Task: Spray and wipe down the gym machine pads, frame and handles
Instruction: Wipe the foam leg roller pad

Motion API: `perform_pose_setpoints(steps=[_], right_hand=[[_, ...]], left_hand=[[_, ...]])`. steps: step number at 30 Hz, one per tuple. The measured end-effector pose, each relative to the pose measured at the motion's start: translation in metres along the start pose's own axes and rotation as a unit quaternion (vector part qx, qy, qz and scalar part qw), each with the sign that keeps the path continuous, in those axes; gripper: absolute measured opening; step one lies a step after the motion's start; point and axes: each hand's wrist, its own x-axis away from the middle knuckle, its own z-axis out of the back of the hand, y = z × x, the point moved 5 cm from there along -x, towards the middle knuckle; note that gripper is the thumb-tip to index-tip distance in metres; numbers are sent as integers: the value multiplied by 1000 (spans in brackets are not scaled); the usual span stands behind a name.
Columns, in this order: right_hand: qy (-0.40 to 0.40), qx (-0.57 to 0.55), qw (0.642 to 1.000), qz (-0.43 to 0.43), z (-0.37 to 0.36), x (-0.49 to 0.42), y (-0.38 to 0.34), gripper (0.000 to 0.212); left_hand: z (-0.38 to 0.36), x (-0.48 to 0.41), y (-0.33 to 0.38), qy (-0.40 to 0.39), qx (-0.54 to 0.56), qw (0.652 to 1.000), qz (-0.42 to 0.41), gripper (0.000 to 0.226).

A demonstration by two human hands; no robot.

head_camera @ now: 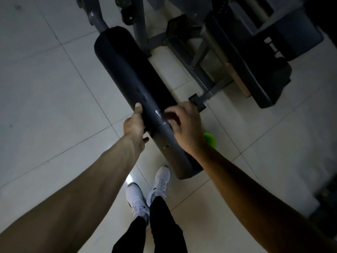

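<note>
So the left hand is wrapped round the roller pad near its closer end, thumb on top and fingers tucked under. The right hand curls over the pad's opposite edge, but it's blurry, so can't tell if it's actually gripping. A green thing pokes out just behind the right wrist. Left of the grip it's open tile floor; on the right the machine frame crowds in close.
</note>
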Motion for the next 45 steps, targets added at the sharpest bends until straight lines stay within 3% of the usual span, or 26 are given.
perform_pose_setpoints(steps=[2,6,10,15,21,27,31,39,42,45], right_hand=[[-26,-13,998,49,11,30,7,27],[-33,-22,998,51,11,36,10,28],[-13,-42,998,53,-11,-25,-5,25],[-28,-71,996,43,-38,-115,-31,27],[-25,-102,993,-57,-59,-225,-46,25],[-82,-100,989,65,-31,-136,-28,25],[-80,-132,988,15,-41,-141,-20,27],[-46,-157,984,-63,-91,-310,-66,14],[-66,-128,989,-35,-82,-295,-69,22],[-114,-94,988,53,-63,-240,-60,25]], left_hand=[[5,-9,22,0,3,1000,-13,43],[7,-28,66,-1,4,999,-43,54],[7,-41,88,-11,-9,999,-50,67],[5,-45,90,-11,5,999,-37,61],[3,-46,89,22,-2,997,-68,57],[16,-57,93,-11,8,1000,-28,101],[11,-57,97,-32,32,999,-23,59],[2,-61,97,11,56,997,-50,49],[2,-62,97,15,75,996,-51,49],[2,-61,100,10,80,995,-64,47]])
